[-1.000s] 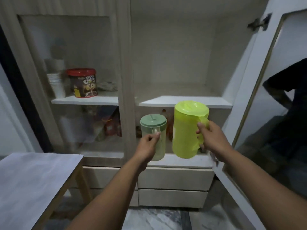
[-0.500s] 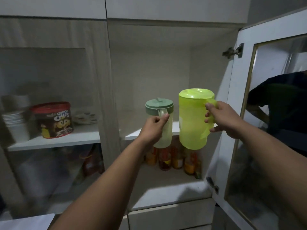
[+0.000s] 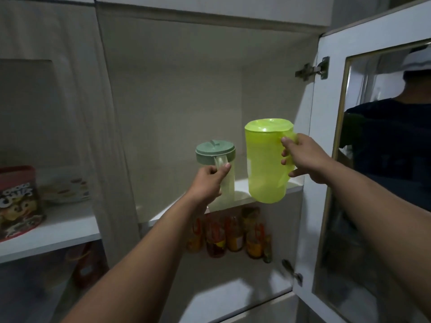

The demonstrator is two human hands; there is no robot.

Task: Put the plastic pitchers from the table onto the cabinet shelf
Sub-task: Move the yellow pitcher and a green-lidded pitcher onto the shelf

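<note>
Head view: both pitchers are raised in front of the open right-hand cabinet compartment, level with its white shelf board (image 3: 242, 185).

Left hand (image 3: 207, 183): the grip is closed round the pale translucent handle of the small clear plastic pitcher with a sage-green round lid (image 3: 215, 151). Fingers curl through the handle loop, so the body hangs upright. Its base appears to sit at or just above the front edge of the shelf; contact cannot be confirmed.

Right hand (image 3: 303, 159): the grip is closed round the handle of the tall lime-green translucent plastic pitcher with a matching lid (image 3: 268, 159). This pitcher is upright and its base hangs over the shelf's front edge, evidently not yet set down.

Each handle faces the person, which keeps the wrists straight and presents the bodies to the shelf first. The pitchers are held side by side and apart, so neither knocks the other.

The white-framed glass cabinet door (image 3: 373, 159) stands open on the right, close to the right forearm. Amber bottles (image 3: 228, 234) stand on the level below.

Judgement: placement is at hand; both pitchers need to go forward and down.
</note>
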